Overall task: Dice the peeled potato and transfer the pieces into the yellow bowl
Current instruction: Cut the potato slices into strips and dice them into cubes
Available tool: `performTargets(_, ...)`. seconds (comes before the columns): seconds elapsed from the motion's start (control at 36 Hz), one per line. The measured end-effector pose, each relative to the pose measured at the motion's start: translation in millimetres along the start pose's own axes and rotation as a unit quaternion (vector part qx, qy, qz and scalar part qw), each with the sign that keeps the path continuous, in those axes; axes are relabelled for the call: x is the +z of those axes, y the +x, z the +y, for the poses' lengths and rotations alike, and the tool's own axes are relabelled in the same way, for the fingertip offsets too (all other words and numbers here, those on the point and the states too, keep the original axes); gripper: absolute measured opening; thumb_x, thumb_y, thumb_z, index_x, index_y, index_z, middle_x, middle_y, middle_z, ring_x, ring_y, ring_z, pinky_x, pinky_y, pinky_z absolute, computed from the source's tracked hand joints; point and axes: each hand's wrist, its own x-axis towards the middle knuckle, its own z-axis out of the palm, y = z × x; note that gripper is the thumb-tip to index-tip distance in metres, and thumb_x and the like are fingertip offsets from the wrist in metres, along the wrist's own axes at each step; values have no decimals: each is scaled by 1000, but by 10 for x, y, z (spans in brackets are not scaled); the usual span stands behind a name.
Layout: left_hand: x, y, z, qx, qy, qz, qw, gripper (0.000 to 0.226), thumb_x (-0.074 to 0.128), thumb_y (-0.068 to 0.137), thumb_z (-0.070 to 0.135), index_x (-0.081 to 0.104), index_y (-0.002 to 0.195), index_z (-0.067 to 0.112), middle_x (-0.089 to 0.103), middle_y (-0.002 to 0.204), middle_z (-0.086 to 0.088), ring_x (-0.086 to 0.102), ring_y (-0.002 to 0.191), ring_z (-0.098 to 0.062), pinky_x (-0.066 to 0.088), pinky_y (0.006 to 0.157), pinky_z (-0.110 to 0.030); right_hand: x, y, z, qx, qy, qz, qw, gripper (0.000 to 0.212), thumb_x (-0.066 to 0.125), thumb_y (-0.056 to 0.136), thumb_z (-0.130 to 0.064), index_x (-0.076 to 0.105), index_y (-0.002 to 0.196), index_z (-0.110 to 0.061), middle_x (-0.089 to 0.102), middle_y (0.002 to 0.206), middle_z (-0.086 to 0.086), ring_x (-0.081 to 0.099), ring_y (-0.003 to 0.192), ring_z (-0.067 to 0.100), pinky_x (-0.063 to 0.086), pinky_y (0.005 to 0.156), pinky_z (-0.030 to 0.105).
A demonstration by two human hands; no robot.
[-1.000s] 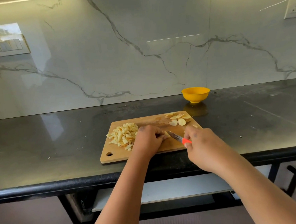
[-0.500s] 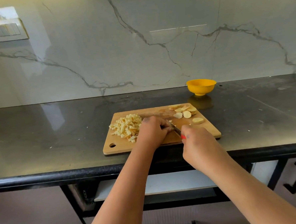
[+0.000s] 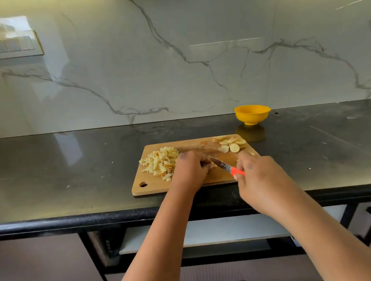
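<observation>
Right hand (image 3: pixel 262 179) curls its grip round the orange-handled knife (image 3: pixel 226 167), blade angled down toward the left hand (image 3: pixel 190 171), which is curled over potato slices on the cutting board (image 3: pixel 152 187). Diced pile (image 3: pixel 160 163) at board's left; uncut slices (image 3: pixel 230 144) far right; yellow bowl (image 3: pixel 252 114) behind, on the counter (image 3: pixel 73 169). Risk: blade close to the left fingers; a slip could nick them
</observation>
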Motion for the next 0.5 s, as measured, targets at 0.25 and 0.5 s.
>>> performTargets(0.25,8,13,-15,15,12,5,1000,16,65,93,20,77,104,17,73,97,3,59,82,-7,39,68,-11,118,16,-74,18,-4,-16,1000,19,60,93,-16,48,106,-22,54,85,-5,55,69,11,40,52,14)
performTargets(0.5,48,43,-45,23,21,5,1000,16,63,94,19,77,102,15,74,96,1,63,89,-13,48,79,-21,223,34,-172,19,-35,-17,999,11,45,98,-10,44,100,-20,51,78,-3,52,66,10,37,49,20)
